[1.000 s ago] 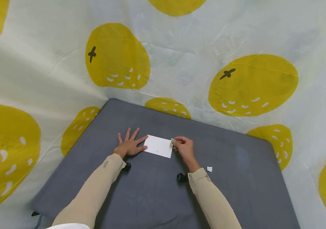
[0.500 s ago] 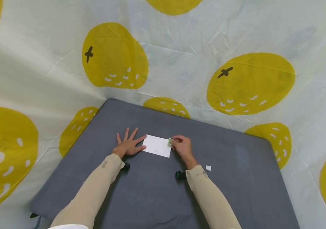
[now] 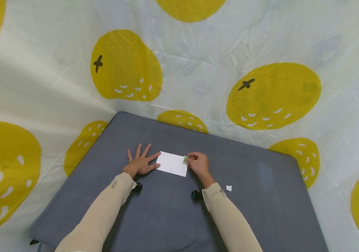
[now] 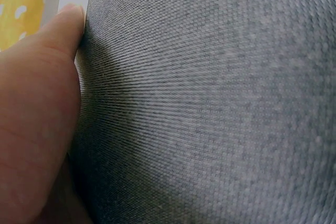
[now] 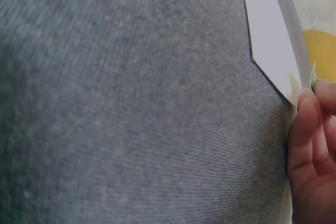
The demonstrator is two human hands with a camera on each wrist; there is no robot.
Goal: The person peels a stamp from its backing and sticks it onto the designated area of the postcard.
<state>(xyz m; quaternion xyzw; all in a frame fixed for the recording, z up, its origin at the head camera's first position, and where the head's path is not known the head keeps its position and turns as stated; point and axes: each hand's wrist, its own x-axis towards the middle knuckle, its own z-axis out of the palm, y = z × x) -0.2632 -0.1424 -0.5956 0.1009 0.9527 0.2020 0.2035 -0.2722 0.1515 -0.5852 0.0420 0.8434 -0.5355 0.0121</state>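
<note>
A white card (image 3: 171, 163), perhaps an envelope, lies flat on the grey padded surface with a tiny dark print near its lower edge. My left hand (image 3: 140, 164) is spread on the surface, its thumb and forefinger resting on the card's left end. In the left wrist view, the thumb (image 4: 71, 22) presses the card's edge. Between thumb and forefinger, my right hand (image 3: 199, 164) pinches a small green-and-white stamp (image 3: 185, 159) at the card's upper right corner. Seen from the right wrist, the stamp (image 5: 314, 77) stands tilted and slightly bent; whether it touches the card is unclear.
A small white paper square (image 3: 228, 188) lies on the grey surface (image 3: 255, 210), right of the right forearm. Behind and to the left hangs a white cloth (image 3: 195, 87) with yellow fruit prints. Dark wrist cameras sit by both cuffs.
My right hand has shifted slightly left with the stamp, bringing it over the card's upper right corner. The left hand keeps its place on the card. The head view has tilted a little.
</note>
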